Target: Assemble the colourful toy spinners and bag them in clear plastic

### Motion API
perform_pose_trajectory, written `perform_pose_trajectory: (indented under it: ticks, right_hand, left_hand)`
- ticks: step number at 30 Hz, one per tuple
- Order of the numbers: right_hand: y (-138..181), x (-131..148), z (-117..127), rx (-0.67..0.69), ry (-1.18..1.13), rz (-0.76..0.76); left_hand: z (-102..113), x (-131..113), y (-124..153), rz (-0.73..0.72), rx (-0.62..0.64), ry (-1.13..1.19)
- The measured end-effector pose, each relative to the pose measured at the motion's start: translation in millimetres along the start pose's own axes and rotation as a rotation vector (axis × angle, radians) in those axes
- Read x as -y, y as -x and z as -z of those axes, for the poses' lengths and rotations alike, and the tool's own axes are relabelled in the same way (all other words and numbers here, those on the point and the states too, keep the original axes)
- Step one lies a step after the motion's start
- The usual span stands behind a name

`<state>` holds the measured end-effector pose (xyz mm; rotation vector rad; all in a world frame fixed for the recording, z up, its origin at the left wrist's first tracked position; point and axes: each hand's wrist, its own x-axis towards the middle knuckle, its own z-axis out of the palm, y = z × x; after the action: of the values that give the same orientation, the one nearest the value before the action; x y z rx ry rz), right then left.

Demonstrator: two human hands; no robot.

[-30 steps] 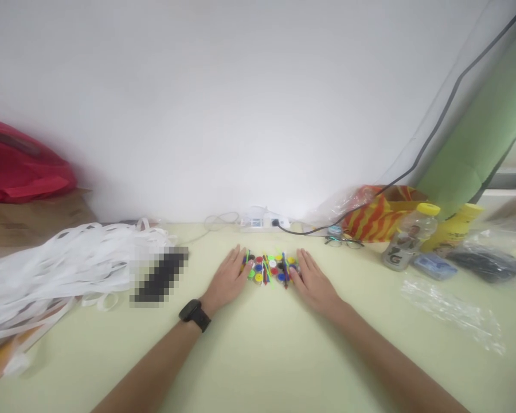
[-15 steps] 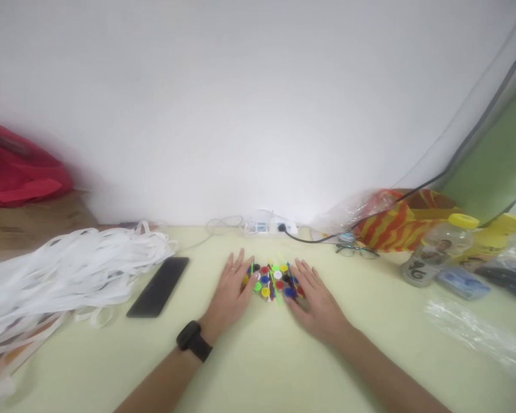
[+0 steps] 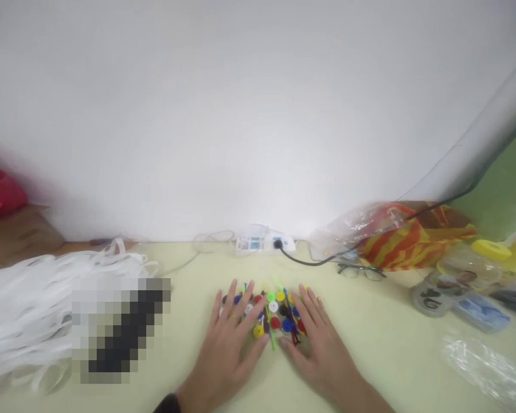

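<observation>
coloured discs (image 3: 274,307): on the counter (image 3: 266,381), between and partly beneath both hands; thin sticks (image 3: 270,328) lie among them;
left hand (image 3: 224,347): fingers spread wide and straight, over the left of the discs;
right hand (image 3: 328,350): fingers extended, uncurled, over the group's right edge;
behind: white power strip (image 3: 265,245); eyeglasses (image 3: 363,268) to its right

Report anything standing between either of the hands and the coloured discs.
Nothing visible stands in the way. The left hand is spread over the left part of the coloured discs, and the right hand is over their right edge. The power strip lies beyond them, not in between.
</observation>
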<state>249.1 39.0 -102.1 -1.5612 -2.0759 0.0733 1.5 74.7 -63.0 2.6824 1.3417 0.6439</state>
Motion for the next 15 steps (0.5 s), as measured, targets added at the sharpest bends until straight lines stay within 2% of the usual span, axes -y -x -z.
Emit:
perform_pose_trajectory:
  ticks: [3, 7, 12, 15]
  right_hand:
    - [0.0, 0.9, 1.5, -0.012, 0.047, -0.053]
    - [0.1, -0.6, 0.5, -0.077, 0.079, -0.192]
    - [-2.9, 0.5, 2.7, 0.045, 0.024, -0.152]
    - [-5.5, 1.7, 7.1, 0.083, 0.022, -0.151]
  left_hand:
    - [-5.2, 8.0, 0.1, 0.127, -0.061, 0.051]
    - [-9.3, 11.2, 2.1, 0.195, -0.078, 0.113]
    - [-8.0, 6.2, 1.3, 0.188, -0.018, 0.086]
    - [-6.9, 2.6, -1.1, 0.185, -0.03, 0.028]
